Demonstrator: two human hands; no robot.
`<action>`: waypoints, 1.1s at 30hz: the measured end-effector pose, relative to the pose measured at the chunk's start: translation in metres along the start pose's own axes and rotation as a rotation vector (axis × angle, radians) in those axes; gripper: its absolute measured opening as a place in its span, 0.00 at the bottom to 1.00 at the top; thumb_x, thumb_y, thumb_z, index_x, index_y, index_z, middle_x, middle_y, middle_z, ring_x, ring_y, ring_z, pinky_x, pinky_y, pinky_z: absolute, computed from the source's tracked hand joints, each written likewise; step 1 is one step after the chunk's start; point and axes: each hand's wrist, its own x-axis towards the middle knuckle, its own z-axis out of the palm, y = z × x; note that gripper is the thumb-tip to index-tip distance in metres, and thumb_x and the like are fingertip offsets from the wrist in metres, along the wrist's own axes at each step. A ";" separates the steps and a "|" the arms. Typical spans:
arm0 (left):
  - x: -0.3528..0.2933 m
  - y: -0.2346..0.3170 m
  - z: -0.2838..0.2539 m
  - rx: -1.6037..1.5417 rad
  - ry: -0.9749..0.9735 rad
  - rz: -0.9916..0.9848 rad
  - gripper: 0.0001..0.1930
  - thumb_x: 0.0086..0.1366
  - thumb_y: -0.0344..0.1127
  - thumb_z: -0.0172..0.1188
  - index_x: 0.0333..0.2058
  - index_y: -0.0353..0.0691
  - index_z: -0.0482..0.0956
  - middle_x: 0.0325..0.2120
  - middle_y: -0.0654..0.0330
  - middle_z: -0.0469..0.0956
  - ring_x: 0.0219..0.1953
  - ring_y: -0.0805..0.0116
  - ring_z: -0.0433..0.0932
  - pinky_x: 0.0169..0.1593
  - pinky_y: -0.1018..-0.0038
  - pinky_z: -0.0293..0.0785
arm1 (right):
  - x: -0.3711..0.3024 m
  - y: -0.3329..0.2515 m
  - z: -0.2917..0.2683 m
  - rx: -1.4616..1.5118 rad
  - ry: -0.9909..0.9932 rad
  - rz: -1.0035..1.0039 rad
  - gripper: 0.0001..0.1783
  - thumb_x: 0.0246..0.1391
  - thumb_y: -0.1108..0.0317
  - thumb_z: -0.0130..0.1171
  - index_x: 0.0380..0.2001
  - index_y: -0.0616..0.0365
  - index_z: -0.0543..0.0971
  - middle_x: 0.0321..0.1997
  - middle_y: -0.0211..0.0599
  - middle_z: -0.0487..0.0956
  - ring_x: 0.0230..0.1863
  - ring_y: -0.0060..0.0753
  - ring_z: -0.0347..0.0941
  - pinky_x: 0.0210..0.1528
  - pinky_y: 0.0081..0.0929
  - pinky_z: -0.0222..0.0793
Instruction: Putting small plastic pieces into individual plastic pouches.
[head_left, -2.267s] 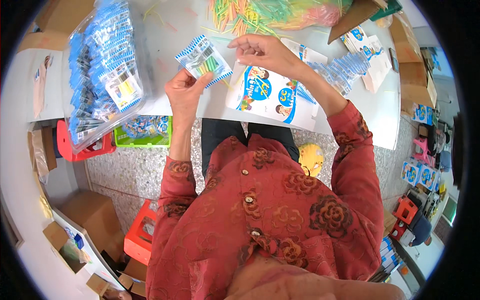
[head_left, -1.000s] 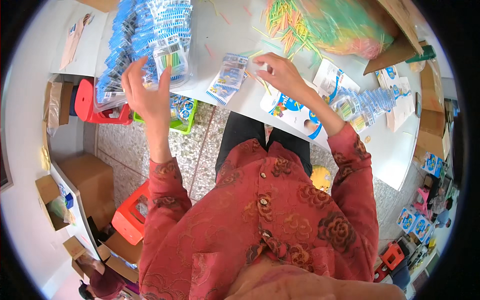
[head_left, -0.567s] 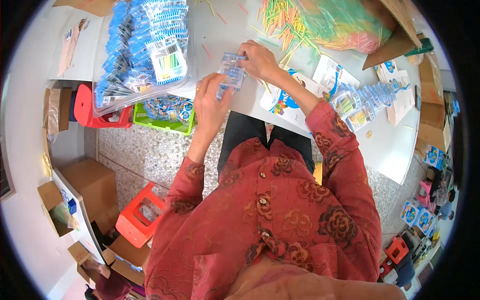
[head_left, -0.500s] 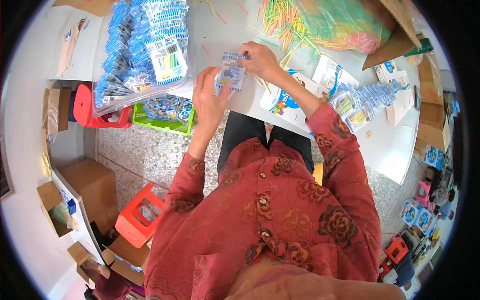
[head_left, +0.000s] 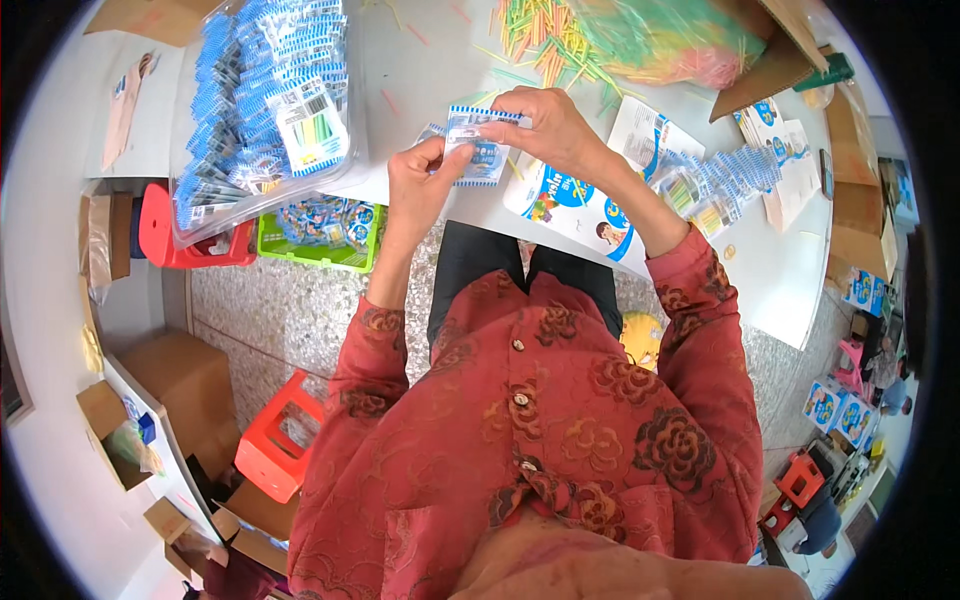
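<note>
Over the near part of the white table, both my hands hold a small clear plastic packet (head_left: 478, 168) with blue-and-white striped edges and blue print. My left hand (head_left: 415, 188) pinches its left side between thumb and fingers. The fingers of my right hand (head_left: 560, 132) are closed on its upper right part. Another piece of similar clear film shows behind the left fingers; I cannot tell whether it is a second packet. Just right of my hands lie printed white-and-blue cards (head_left: 575, 205). Beyond them spreads a loose pile of thin coloured sticks (head_left: 545, 45).
A clear plastic tray (head_left: 360, 140) full of striped packets stands at the left. Below it is a green basket (head_left: 320, 262) of packets beside a red stool (head_left: 160, 225). More filled packets (head_left: 715, 190) lie at the right. A bag of sticks (head_left: 680, 40) rests by a cardboard box (head_left: 775, 60).
The packet has been raised and turned so its face shows more fully. My right hand has shifted right, with its fingers over the packet's upper edge. The whole view has moved slightly.
</note>
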 end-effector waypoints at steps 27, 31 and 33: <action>-0.026 0.005 0.022 0.011 0.041 0.068 0.04 0.51 0.24 0.64 0.23 0.34 0.77 0.20 0.69 0.74 0.25 0.85 0.67 0.30 0.85 0.63 | -0.042 -0.047 -0.024 -0.085 0.177 -0.323 0.10 0.43 0.73 0.62 0.32 0.57 0.76 0.37 0.35 0.73 0.35 0.34 0.73 0.34 0.26 0.71; -0.031 0.006 0.023 -0.037 0.034 0.005 0.04 0.51 0.24 0.64 0.23 0.34 0.77 0.20 0.69 0.74 0.25 0.84 0.67 0.31 0.85 0.63 | -0.034 -0.017 -0.035 0.054 0.119 -0.098 0.08 0.44 0.74 0.60 0.31 0.59 0.76 0.37 0.33 0.74 0.32 0.27 0.73 0.31 0.23 0.69; -0.031 0.002 0.021 -0.065 0.036 -0.001 0.04 0.51 0.24 0.64 0.23 0.34 0.77 0.20 0.69 0.74 0.25 0.85 0.67 0.30 0.85 0.63 | -0.025 0.026 -0.042 -0.103 0.090 0.054 0.13 0.44 0.74 0.59 0.37 0.59 0.75 0.40 0.35 0.74 0.36 0.31 0.74 0.34 0.26 0.70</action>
